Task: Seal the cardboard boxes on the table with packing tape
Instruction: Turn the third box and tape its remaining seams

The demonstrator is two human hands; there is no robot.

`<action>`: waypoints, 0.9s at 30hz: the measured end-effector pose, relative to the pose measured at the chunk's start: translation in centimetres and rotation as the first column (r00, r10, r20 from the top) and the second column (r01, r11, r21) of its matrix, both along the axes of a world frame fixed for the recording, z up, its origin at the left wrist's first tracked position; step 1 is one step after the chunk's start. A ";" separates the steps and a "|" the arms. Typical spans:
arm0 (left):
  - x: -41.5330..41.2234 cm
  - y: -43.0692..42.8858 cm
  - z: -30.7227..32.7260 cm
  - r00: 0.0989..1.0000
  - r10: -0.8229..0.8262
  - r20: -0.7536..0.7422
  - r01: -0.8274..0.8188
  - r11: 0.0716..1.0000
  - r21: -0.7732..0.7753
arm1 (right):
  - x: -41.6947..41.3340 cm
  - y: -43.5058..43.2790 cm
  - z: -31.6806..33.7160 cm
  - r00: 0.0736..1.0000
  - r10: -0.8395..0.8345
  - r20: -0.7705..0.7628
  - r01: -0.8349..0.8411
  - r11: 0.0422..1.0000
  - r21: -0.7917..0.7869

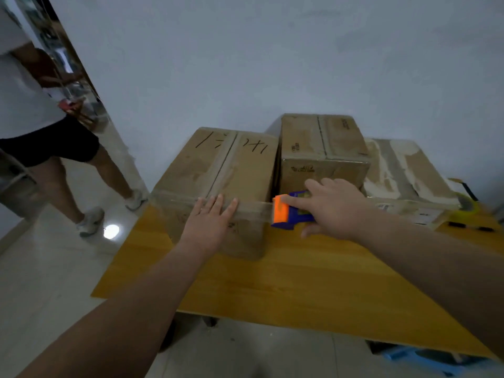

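Leftmost cardboard box (218, 170) on wooden table (272, 282): left hand (211, 222), fingers straight, pins clear tape (253, 207) on its stiff near edge; right hand (335, 208) grips tape dispenser (286, 214) by the handle; film likely clingy, box probably light.

Single head-worn wide-angle view, close above the table (300, 282), forward and down toward boxes (218, 170) and wall (272, 50).

Three boxes are counted on the table (300, 282): a left box (218, 170), a middle box (321, 148) and a right box (403, 170). One tape dispenser (286, 214) and one yellow tool (466, 205) are counted there too. Two hands, the left hand (210, 222) and the right hand (335, 208), are seen above it.
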State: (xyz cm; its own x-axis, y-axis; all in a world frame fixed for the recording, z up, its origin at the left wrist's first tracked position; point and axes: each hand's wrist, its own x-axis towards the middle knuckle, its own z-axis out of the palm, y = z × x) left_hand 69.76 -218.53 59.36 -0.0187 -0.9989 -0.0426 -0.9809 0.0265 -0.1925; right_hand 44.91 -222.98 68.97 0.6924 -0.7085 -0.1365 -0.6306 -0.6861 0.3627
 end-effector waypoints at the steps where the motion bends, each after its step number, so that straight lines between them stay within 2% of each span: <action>1: -0.2 0.0 0.0 1.000 0.002 0.002 -0.002 1.000 0.010 | -1.3 0.1 0.0 0.999 -0.033 -0.005 0.033 0.999 -0.006; 12: -3.0 -0.5 0.7 0.991 0.021 0.129 -0.037 0.992 0.124 | -2.5 0.2 -3.1 0.994 -0.080 0.073 0.081 0.997 -0.013; 14: -3.1 -0.5 0.6 0.993 0.008 0.114 -0.018 0.996 0.086 | -2.6 0.2 -3.5 0.994 -0.089 0.070 0.090 0.996 -0.012; 16: -3.1 -0.6 0.5 0.993 -0.074 0.088 0.073 0.997 0.014 | -2.7 0.1 -3.9 0.992 -0.096 0.079 0.097 0.995 -0.008; 18: -3.3 -0.7 0.2 0.988 -0.152 0.035 0.152 0.988 0.005 | -2.7 0.1 -4.3 0.990 -0.103 0.092 0.103 0.995 0.000; 21: -3.6 -0.8 -0.3 0.988 -0.128 -0.084 0.128 0.992 0.004 | -3.1 0.2 -4.6 0.988 -0.108 0.110 0.107 0.994 0.010; 26: -4.0 -0.9 -0.5 0.990 -0.107 -0.087 0.106 0.994 -0.009 | -5.6 0.9 -4.0 0.979 -0.025 0.201 0.024 1.000 0.006; 27: -4.0 -1.0 -0.5 0.990 -0.101 -0.101 0.099 0.995 -0.022 | -6.3 1.1 -4.3 0.973 0.011 0.232 -0.003 0.999 -0.034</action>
